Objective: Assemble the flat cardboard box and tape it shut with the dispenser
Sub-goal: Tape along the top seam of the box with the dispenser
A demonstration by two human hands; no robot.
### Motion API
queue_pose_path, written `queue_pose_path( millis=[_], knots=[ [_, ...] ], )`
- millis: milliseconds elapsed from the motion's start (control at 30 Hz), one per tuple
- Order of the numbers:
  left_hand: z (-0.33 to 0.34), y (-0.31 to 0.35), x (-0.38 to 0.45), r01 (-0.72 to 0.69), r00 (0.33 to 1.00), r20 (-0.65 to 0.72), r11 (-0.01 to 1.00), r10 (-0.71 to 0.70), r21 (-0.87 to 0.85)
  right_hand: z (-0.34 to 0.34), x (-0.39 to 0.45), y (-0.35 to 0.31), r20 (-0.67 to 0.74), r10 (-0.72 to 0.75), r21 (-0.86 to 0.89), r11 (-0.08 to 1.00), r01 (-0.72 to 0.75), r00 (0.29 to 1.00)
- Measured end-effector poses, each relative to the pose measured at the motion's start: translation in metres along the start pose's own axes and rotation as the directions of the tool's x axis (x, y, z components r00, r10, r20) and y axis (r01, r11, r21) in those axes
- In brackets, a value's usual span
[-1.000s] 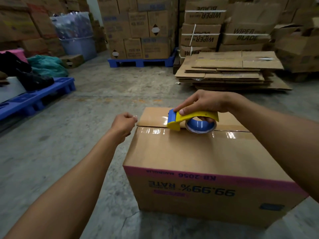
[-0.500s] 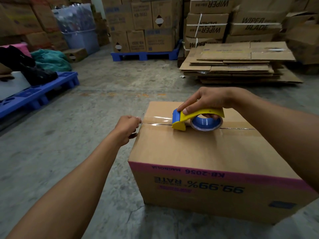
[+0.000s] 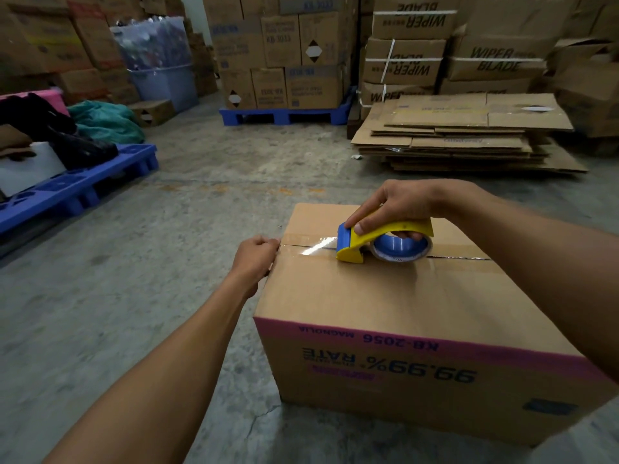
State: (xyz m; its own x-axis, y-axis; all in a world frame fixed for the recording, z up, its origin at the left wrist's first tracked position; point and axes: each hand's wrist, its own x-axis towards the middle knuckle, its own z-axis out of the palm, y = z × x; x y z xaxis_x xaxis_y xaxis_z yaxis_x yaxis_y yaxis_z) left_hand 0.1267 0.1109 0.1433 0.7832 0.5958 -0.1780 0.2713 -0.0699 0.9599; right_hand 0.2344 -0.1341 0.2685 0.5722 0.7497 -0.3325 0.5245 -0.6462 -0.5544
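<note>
Box: cardboard box [image 3: 385, 296] stood on the concrete floor [image 3: 150, 246], flaps down, centre seam only partly taped.
Right hand: right hand [image 3: 398, 205] curled round the yellow tape dispenser [image 3: 385, 241], which sat on the seam mid-lid.
Left hand: left hand [image 3: 256, 254] pinched the tape end at the box's left top edge.
Tape: laid strip [image 3: 311, 246] shone between the two.
Risk: if the pinch slipped, the strip could likely lift or wrinkle.
Risk: a drifting dispenser would probably miss the seam.
</note>
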Motion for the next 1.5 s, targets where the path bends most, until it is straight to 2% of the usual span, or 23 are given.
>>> queue_pose_path(
  millis=[67,100,200,267,367,400,467,567,600,667,700,767,1100,1233,1400,1500],
  knots=[
    [0.003,-0.003,0.001,-0.072,0.997,-0.021,0.989,0.075,0.126,-0.002,0.002,0.001,0.004,0.002,0.006,1.0,-0.002,1.0],
    [0.002,-0.004,0.001,-0.039,0.999,0.011,0.993,0.038,0.115,-0.002,0.003,0.002,0.01,0.002,0.01,1.0,-0.002,1.0],
    [-0.009,-0.01,-0.003,0.189,0.969,0.146,0.978,-0.201,0.089,-0.002,0.005,0.005,0.021,-0.001,0.007,1.0,0.001,1.0],
    [-0.012,-0.014,-0.004,0.21,0.969,0.098,0.967,-0.225,0.144,-0.002,0.006,0.005,0.027,0.0,0.009,1.0,0.0,1.0],
    [-0.013,-0.004,-0.002,-0.056,0.995,-0.07,0.984,0.069,0.169,-0.001,0.007,0.003,0.033,0.005,0.013,1.0,-0.006,0.999],
    [-0.011,0.006,-0.006,-0.147,0.986,-0.055,0.972,0.159,0.184,-0.002,0.007,0.004,0.036,0.007,0.014,1.0,-0.008,0.999],
    [-0.003,0.021,-0.017,-0.294,0.956,0.068,0.922,0.286,0.253,-0.002,0.008,0.004,0.044,0.013,0.016,1.0,-0.013,0.999],
    [0.011,0.03,-0.035,-0.426,0.902,0.291,0.758,0.318,0.494,-0.003,0.011,0.004,0.057,0.017,0.007,1.0,-0.017,0.998],
    [0.016,0.031,-0.038,-0.456,0.888,0.353,0.665,0.294,0.592,-0.003,0.011,0.004,0.056,0.02,0.004,1.0,-0.02,0.998],
    [0.025,0.029,-0.041,-0.535,0.845,0.46,0.416,0.274,0.735,-0.003,0.008,0.003,0.043,0.022,0.011,1.0,-0.023,0.999],
    [0.029,0.028,-0.044,-0.58,0.813,0.512,0.311,0.276,0.753,-0.003,0.006,0.002,0.03,0.02,0.014,1.0,-0.02,0.999],
    [0.036,0.023,-0.048,-0.641,0.763,0.588,0.199,0.268,0.742,-0.003,0.004,0.001,0.001,0.019,0.005,1.0,-0.019,1.0],
    [0.04,0.016,-0.052,-0.655,0.749,0.605,0.161,0.271,0.739,-0.012,-0.007,0.009,0.123,0.039,0.06,0.997,-0.047,0.992],
    [0.05,0.019,-0.059,-0.661,0.745,0.616,0.16,0.255,0.733,-0.018,-0.022,0.025,0.112,0.075,0.056,0.995,-0.081,0.991],
    [0.051,0.02,-0.062,-0.658,0.748,0.616,0.16,0.247,0.736,-0.037,-0.076,0.07,0.092,0.221,0.032,0.974,-0.225,0.971],
    [0.051,0.02,-0.061,-0.659,0.748,0.62,0.154,0.238,0.736,-0.038,-0.098,0.086,0.065,0.25,0.027,0.967,-0.252,0.966]
  ],
)
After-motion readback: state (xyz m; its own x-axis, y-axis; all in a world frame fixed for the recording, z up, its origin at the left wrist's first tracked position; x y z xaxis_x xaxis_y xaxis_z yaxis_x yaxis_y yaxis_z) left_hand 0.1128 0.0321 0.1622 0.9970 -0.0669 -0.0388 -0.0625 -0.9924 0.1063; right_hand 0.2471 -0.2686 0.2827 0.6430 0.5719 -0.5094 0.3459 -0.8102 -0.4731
